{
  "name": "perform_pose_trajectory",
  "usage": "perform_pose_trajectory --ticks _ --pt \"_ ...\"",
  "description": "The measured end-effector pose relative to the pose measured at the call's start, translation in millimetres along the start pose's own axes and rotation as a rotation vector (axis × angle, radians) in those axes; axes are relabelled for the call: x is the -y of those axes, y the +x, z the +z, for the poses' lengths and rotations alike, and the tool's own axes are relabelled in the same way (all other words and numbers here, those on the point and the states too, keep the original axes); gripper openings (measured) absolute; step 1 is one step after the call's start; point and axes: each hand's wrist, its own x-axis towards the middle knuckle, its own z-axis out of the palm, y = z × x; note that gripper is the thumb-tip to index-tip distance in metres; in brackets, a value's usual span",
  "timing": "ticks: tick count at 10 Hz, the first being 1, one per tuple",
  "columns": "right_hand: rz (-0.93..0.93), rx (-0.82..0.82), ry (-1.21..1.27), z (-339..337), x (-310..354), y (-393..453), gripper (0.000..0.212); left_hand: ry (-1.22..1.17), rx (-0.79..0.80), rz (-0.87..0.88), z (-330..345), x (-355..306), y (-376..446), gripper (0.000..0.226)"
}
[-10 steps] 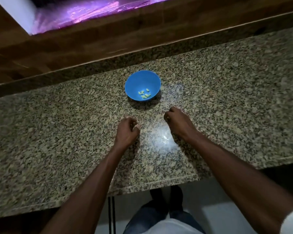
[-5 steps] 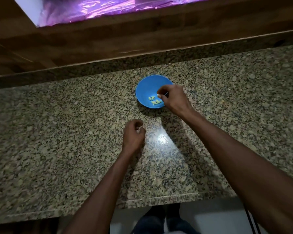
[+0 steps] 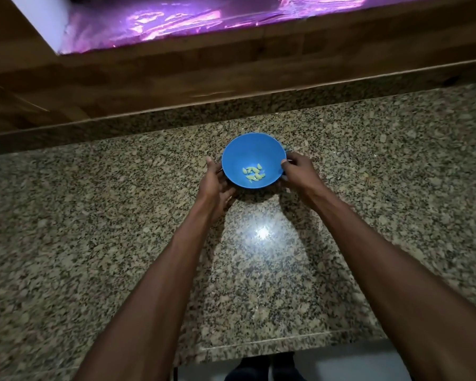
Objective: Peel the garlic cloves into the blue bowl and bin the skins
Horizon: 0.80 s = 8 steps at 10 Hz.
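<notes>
We saw our left hand (image 3: 214, 180) cupped against the left wall of the bowl (image 3: 252, 149), its fingers curled under and around the side and the thumb lying along the rim. Our right hand (image 3: 297, 171) gripped the opposite side, thumb hooked over the right rim and the other fingers wrapped round the outer wall. The bowl sat between the two hands; whether its base rested on the counter (image 3: 94, 215) or was just lifted we could not tell. It was a round, smooth, blue bowl, plastic by its look, with a deep curved inside. At its bottom lay a small cluster of cloves (image 3: 254, 173), pale yellow-green, smooth and pointed. The bowl stood nearer the counter's back edge than its front edge. The counter was polished speckled granite, with a bright glare spot between our forearms. Behind its back edge ran a brown wooden panel (image 3: 176, 75).
</notes>
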Motion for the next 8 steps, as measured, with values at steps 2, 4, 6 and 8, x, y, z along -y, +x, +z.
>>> perform_pose_trajectory --ticks 2,4,6,8 --pt "0.024 0.020 -0.001 18.5 -6.4 -17.7 0.041 0.038 -0.079 -0.018 -15.8 0.2 -9.2 0.071" --pt "0.021 0.019 0.030 22.3 -13.9 -35.6 0.041 0.030 -0.065 -0.006 -29.6 11.6 -23.6 0.069" --pt "-0.037 -0.062 -0.046 12.5 -9.6 -41.9 0.047 0.238 -0.091 0.079 -35.1 18.5 -27.3 0.058" --pt "-0.394 -0.147 -0.325 -16.4 31.4 -57.6 0.043 0.808 -0.273 0.588 -38.1 -17.9 -43.4 0.043"
